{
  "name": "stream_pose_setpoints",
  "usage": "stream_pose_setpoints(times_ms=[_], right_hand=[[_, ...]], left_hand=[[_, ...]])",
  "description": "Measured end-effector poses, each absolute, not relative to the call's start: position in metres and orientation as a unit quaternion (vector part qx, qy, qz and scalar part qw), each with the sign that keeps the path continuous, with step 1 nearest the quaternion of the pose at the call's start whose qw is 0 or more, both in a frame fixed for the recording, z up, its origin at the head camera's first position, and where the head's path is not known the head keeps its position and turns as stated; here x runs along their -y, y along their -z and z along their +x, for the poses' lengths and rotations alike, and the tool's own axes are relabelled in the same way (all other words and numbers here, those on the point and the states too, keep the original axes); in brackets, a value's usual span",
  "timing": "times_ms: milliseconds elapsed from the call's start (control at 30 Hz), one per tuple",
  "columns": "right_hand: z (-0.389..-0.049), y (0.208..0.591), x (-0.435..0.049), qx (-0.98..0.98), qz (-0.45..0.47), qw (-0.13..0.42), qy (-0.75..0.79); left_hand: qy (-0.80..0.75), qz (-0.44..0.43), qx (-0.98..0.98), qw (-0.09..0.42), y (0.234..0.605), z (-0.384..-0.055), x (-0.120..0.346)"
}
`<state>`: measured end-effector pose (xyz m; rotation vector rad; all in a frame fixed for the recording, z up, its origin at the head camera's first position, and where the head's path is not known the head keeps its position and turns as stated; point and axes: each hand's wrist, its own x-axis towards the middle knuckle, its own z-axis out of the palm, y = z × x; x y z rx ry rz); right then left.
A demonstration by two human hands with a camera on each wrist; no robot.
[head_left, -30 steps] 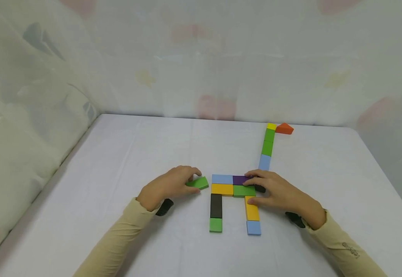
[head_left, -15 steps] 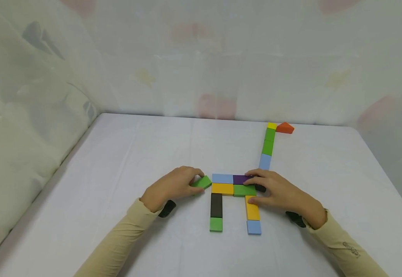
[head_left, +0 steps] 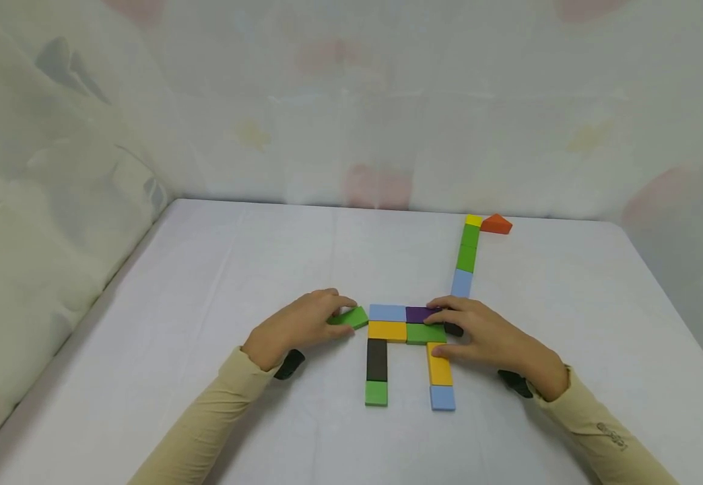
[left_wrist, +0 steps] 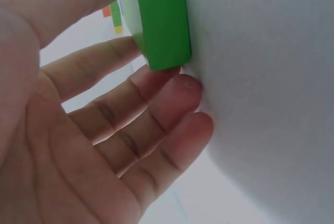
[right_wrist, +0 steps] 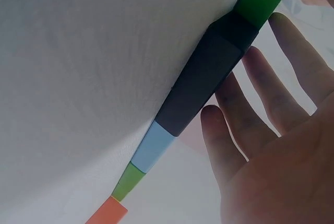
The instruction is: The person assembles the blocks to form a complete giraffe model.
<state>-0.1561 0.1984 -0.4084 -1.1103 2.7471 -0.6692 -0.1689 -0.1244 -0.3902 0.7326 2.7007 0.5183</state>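
In the head view, my left hand [head_left: 297, 327] pinches a green block [head_left: 356, 317] between thumb and fingers. That block lies slanted, its right corner by the left end of a figure of flat blocks. The left wrist view shows the block's green end [left_wrist: 167, 25] close to the white surface. My right hand [head_left: 493, 340] rests at the figure's right side with relaxed fingers. Its fingertips are over the purple block [head_left: 415, 314], and its thumb touches an orange-yellow block [head_left: 440, 370]. A black block [right_wrist: 201, 78] lies beside the right fingers, mostly hidden from the head view.
Two legs of blocks, one with a black block [head_left: 377, 360], extend toward me. A column with a light blue block [head_left: 462, 283] and green blocks runs away to a yellow block [head_left: 473, 220]. An orange-red triangular block [head_left: 497, 224] lies near the far edge of the white table [head_left: 236, 242].
My left hand has moved slightly right, bringing the green block up to the figure's left end and tilting it a little more. The right hand stays in place.
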Motion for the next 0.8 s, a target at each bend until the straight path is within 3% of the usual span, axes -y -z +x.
stream_pose_setpoints(times_ms=[800], right_hand=[[-0.1560,0.4094,-0.1995,-0.905,-0.361,0.054,0.219]], left_hand=[[-0.186,0.266,-0.933,0.154,0.3883,-0.1709,0.1264]])
